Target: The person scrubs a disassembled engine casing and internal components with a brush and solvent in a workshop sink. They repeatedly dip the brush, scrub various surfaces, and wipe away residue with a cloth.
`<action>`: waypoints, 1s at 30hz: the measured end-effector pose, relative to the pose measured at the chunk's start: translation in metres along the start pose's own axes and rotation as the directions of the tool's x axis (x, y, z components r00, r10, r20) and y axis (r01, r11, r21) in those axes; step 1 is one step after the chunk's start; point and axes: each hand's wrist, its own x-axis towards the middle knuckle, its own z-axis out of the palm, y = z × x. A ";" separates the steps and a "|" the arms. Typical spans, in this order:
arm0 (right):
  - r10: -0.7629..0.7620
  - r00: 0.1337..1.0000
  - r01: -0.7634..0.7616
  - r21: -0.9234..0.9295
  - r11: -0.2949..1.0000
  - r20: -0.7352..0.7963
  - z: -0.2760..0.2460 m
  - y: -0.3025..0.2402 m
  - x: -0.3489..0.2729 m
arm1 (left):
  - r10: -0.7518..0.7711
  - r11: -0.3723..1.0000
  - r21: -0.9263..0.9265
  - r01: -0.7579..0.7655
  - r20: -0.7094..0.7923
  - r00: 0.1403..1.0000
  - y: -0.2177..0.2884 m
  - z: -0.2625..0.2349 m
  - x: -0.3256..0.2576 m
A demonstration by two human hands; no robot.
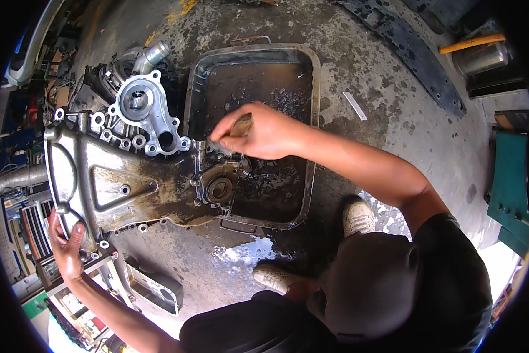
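Note:
A large metal engine cover (129,185), streaked with brown grime, spans from the left out over a rectangular metal pan (314,117). My left hand (70,250) grips the cover's lower left edge, thumb on top and fingers round the side. Above the cover's narrow end, my right hand (255,132) is closed round what looks like a brush (241,125) with a brown wooden handle. Its working end is blurred and partly hidden by my fingers. Just below lies the round opening (220,189) in the cover. Dark, dirty liquid (270,194) fills the pan.
A silvery pump-like housing (138,103) sits behind the cover, among other engine parts. A small pale strip (354,106) lies on the stained concrete floor. An orange-handled tool (473,43) rests on a metal canister (482,59) at the far right. Below the cover stands a rectangular metal part (152,288).

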 end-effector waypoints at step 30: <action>0.128 0.978 -0.134 -0.028 0.991 -0.164 -0.037 0.075 0.009 | -0.053 0.993 -0.109 0.054 0.019 0.998 -0.040 -0.013 -0.004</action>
